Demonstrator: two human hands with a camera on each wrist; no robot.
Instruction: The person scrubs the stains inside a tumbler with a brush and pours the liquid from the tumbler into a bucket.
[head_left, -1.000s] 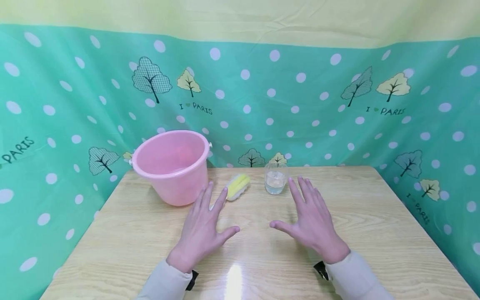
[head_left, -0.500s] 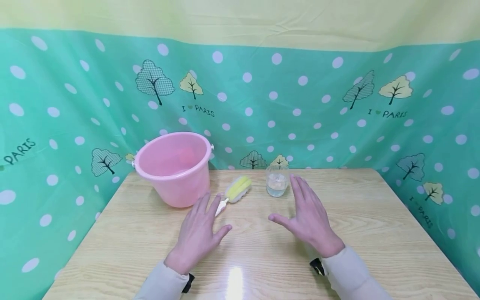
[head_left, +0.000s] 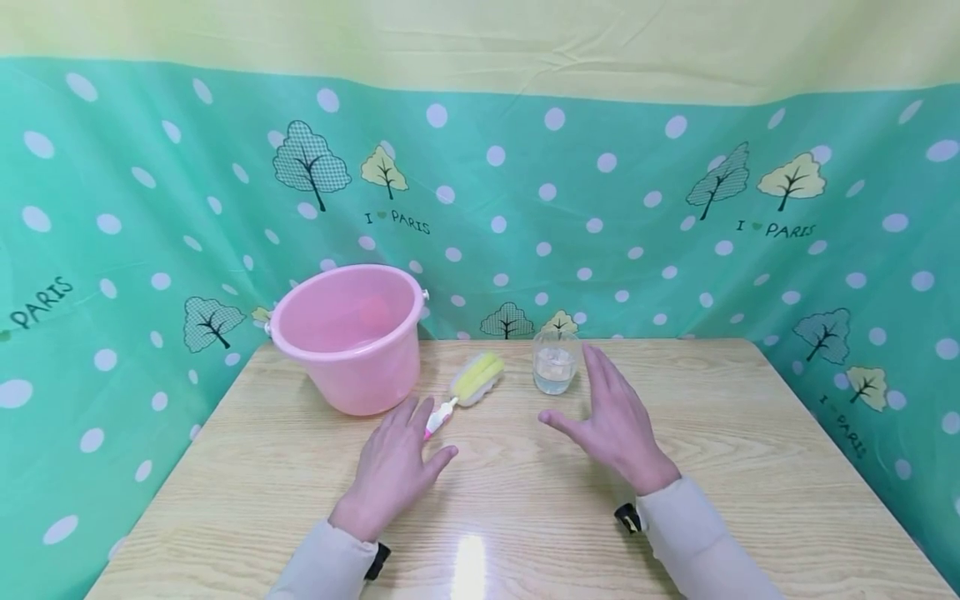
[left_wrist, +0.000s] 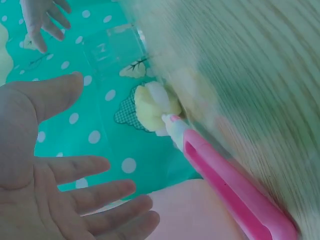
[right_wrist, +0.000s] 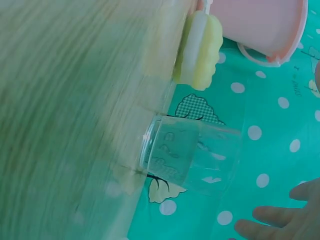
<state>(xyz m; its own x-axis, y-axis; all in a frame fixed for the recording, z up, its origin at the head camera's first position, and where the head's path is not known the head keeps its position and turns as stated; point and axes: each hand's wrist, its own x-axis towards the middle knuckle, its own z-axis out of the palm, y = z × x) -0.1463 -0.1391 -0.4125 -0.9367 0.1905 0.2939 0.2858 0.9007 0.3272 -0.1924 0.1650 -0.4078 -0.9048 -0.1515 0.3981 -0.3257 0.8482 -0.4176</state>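
Note:
My left hand [head_left: 392, 473] hovers palm down over the table, fingers stretched and thumb spread, holding nothing. Just beyond its fingertips lies a sponge brush [head_left: 477, 380] with a yellow and white head. Its pink and white handle [left_wrist: 225, 182] shows at full length in the left wrist view, while the hand partly covers it in the head view. My right hand [head_left: 621, 427] also hangs in the air, empty, with extended fingers and the thumb apart. A clear glass [head_left: 555, 367], partly filled with water, stands upright beyond its fingertips, to their left.
A pink bucket [head_left: 352, 379] stands at the back left of the wooden table [head_left: 750, 467], its rim tilted toward me. Behind and at both sides hangs a green dotted cloth [head_left: 622, 208]. The brush lies between bucket and glass.
Both hands have drawn back slightly and the right one has turned a little more edge-on. More of the brush handle shows past the left fingers. The head view has shifted slightly.

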